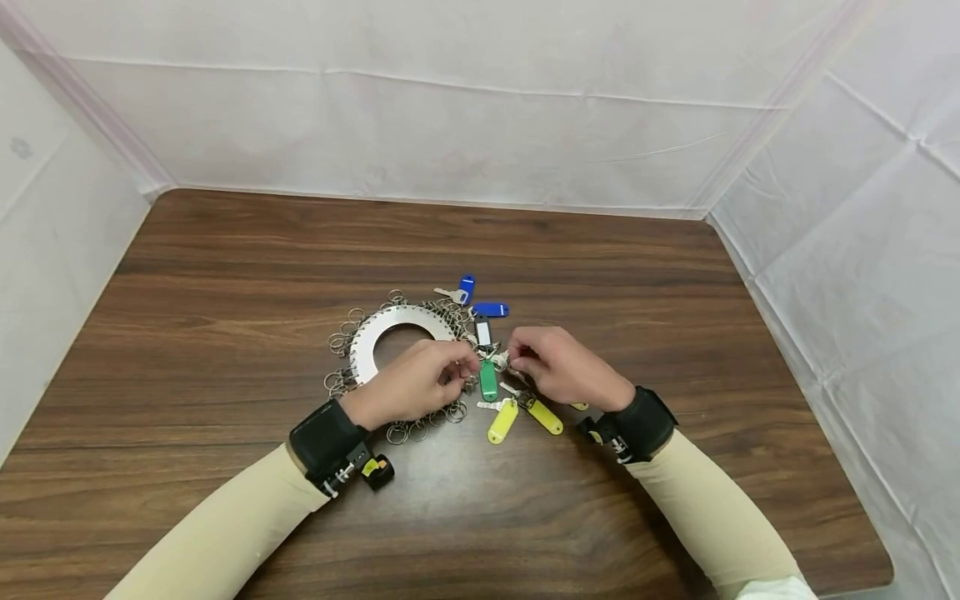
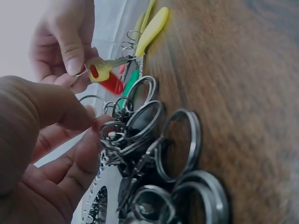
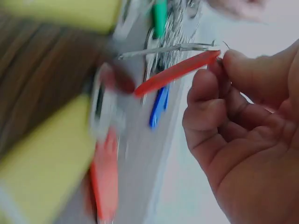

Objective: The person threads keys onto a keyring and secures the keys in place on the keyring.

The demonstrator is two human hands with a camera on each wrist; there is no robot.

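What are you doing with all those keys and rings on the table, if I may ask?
A person is working at a metal disc ringed with split rings on a wooden table. The right hand pinches a key with a red tag, while the left hand fingers a ring at the disc's edge. Green, yellow and blue tags lie around.

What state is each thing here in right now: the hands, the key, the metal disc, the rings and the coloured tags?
Left hand: fingers curled, pinching a key ring at the disc's edge.
Right hand: pinching a key.
Key: lifted, with a red tag attached.
Metal disc: flat on the table.
Key rings: bunched, overlapping.
Green tag: lying flat.
Yellow tags: lying flat.
Blue tags: lying flat.
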